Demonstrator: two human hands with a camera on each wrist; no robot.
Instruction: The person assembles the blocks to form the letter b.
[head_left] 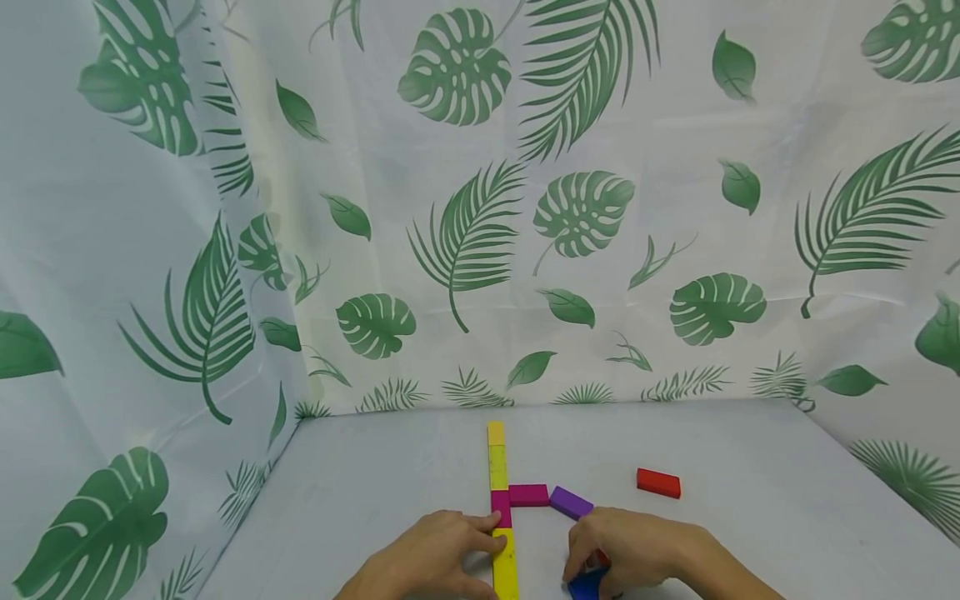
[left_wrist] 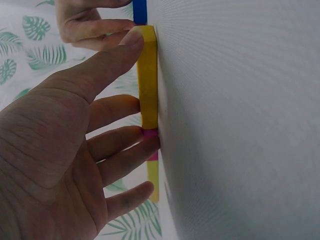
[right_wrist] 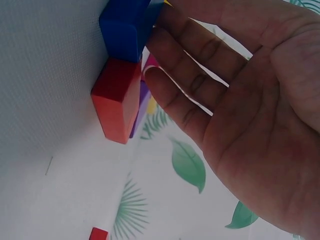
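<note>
My left hand point(head_left: 442, 554) rests against a straight row of blocks, its thumb on the near end of a yellow block point(left_wrist: 148, 75) and its fingers, nearly straight, along the side. A magenta block point(head_left: 502, 508) follows, then yellow blocks point(head_left: 498, 467) farther off. In my right hand point(head_left: 626, 546) a blue block point(right_wrist: 120, 30) is pinched, low over the table. A red block point(right_wrist: 117, 100) stands against the blue one, mostly hidden by the hand in the head view. Beyond it, a purple block point(head_left: 572, 503) lies slanted beside a second magenta block point(head_left: 529, 496) that meets the row.
A loose red block point(head_left: 658, 483) lies on the white table point(head_left: 750, 467), to the right of the curve of blocks. Leaf-patterned sheeting point(head_left: 487, 208) hangs behind the table and along its sides.
</note>
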